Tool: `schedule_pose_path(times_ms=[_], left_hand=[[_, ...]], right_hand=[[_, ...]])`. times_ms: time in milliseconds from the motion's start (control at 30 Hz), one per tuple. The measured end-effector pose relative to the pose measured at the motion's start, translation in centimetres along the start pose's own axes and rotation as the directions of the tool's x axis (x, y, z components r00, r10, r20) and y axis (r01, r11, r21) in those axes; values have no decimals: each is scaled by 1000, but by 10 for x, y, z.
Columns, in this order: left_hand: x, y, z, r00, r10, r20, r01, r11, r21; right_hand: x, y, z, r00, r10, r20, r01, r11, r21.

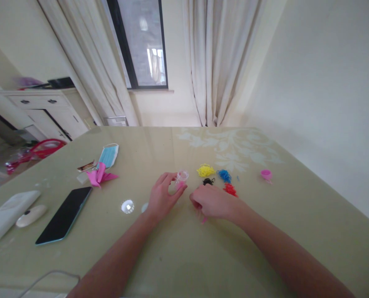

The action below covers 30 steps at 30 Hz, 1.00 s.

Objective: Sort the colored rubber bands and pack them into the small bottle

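Note:
My left hand is closed round a small clear jar with pink bits low inside it, gripping it between thumb and fingers. To its right, my right hand is curled with the fingertips pinched together; what they hold, if anything, is hidden. A few pink strands show just below those fingers. Beyond the right hand lie loose piles of what look like tiny rubber bands: yellow, blue, black and red, the black and red ones partly covered by the hand.
A small pink cup stands far right. Left of my hands are a shiny round disc, a black-screened phone, a pink folded-paper figure, a blue face mask, an off-white rounded case and a white device.

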State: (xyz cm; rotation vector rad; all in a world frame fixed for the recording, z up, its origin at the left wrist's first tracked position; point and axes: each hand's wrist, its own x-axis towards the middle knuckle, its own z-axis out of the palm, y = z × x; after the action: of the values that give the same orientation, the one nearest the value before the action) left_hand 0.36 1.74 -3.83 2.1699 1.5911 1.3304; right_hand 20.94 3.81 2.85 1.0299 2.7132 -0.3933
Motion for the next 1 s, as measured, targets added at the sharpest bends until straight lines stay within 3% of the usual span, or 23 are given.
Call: schedule_pose_path(times_ms=[100, 233, 400, 533, 700, 867, 1000], left_hand=[[0, -1, 0, 1000, 8, -3, -8, 1000, 1], [0, -1, 0, 999, 29, 13, -29, 1000, 9], [-2, 1, 1, 992, 102, 71, -105, 994, 38], [-4, 2, 1, 985, 152, 82, -157, 986, 53], [-4, 2, 2, 988, 131, 83, -136, 989, 52], [-3, 3, 3, 990, 115, 84, -120, 991, 52], [-3, 4, 2, 992, 97, 77, -101, 993, 56]], right_hand=[[-3, 11, -10, 995, -29, -92, 37, 995, 90], [-21, 24, -38, 967, -44, -252, 128, 937, 326], [-33, 26, -56, 873, 21, -488, 278, 800, 532], [-23, 19, -50, 792, 53, -609, 352, 775, 525], [-16, 12, -45, 798, 49, -600, 313, 818, 483], [-17, 12, -46, 786, -12, -618, 242, 926, 290], [-17, 11, -45, 796, -31, -605, 191, 961, 202]])
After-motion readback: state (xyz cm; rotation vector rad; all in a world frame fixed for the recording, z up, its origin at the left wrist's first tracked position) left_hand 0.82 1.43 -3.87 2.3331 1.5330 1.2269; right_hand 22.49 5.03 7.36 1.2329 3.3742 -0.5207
